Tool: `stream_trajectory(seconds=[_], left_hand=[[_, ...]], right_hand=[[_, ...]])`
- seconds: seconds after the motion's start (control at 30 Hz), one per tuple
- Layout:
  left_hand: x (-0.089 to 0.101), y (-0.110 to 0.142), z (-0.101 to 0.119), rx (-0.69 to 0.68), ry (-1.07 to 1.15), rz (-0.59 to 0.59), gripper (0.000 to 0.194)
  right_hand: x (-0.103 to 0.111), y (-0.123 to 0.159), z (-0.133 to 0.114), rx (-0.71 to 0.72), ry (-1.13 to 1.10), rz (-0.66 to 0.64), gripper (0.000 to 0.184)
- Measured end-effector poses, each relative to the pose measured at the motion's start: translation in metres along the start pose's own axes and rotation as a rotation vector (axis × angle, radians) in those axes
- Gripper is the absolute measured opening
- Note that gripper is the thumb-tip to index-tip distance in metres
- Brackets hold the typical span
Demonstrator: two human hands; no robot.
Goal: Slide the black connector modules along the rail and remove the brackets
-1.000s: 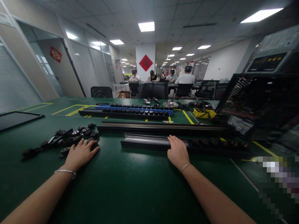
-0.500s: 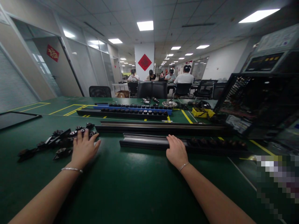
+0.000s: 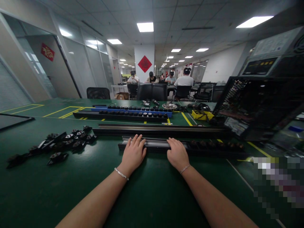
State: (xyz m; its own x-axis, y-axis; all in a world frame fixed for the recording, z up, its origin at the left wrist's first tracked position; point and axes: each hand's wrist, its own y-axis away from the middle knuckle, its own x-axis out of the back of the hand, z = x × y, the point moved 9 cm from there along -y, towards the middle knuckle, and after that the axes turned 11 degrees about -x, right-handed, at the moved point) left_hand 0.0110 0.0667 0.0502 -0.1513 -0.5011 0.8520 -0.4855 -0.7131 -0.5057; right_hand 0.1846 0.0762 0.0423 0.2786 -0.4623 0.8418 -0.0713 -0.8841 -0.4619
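Observation:
A black channel rail [image 3: 155, 145] with a shiny metal inner face lies across the green table in front of me. Along its right part sits a row of small dark parts [image 3: 213, 145]. My right hand [image 3: 177, 153] rests on the middle of this rail, fingers together and bent over it, thumb side hidden. Near the rail's left end is my left hand [image 3: 134, 152], palm down with fingers stretched out and apart over the channel; whether anything small lies under it is hidden. To the left is a loose heap of small black parts with metal pieces [image 3: 70, 141].
Behind lies a longer black rail [image 3: 156, 129]; beyond it, a filled black rail [image 3: 118, 116] and a blue rail [image 3: 133, 110]. An open computer case [image 3: 258, 107], a yellow bundle [image 3: 201, 115] and a metal dish [image 3: 169, 106] stand right. People sit at a far table.
My left hand has moved right, from the heap of small parts to the left end of the rail. My right hand stays on the rail. The view has shifted slightly.

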Motion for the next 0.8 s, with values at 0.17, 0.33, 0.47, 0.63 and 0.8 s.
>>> stream_trajectory(seconds=[0.17,0.33,0.47,0.63,0.8], left_hand=[[0.0,0.007,0.012,-0.036,-0.022,0.008,0.041],[-0.006,0.009,0.013,-0.031,-0.013,-0.022,0.043],[-0.009,0.01,0.01,-0.028,0.007,-0.032,0.045],[-0.011,0.011,0.009,-0.023,0.036,-0.043,0.046],[-0.01,0.01,0.009,-0.027,0.038,-0.052,0.045]], right_hand=[[0.026,-0.008,0.02,-0.082,0.024,0.184,0.041],[0.036,-0.009,0.048,-0.28,0.166,0.276,0.041],[0.03,-0.008,0.053,-0.307,0.177,0.225,0.042],[0.027,-0.009,0.05,-0.275,0.136,0.192,0.041],[0.027,-0.008,0.047,-0.268,0.107,0.181,0.041]])
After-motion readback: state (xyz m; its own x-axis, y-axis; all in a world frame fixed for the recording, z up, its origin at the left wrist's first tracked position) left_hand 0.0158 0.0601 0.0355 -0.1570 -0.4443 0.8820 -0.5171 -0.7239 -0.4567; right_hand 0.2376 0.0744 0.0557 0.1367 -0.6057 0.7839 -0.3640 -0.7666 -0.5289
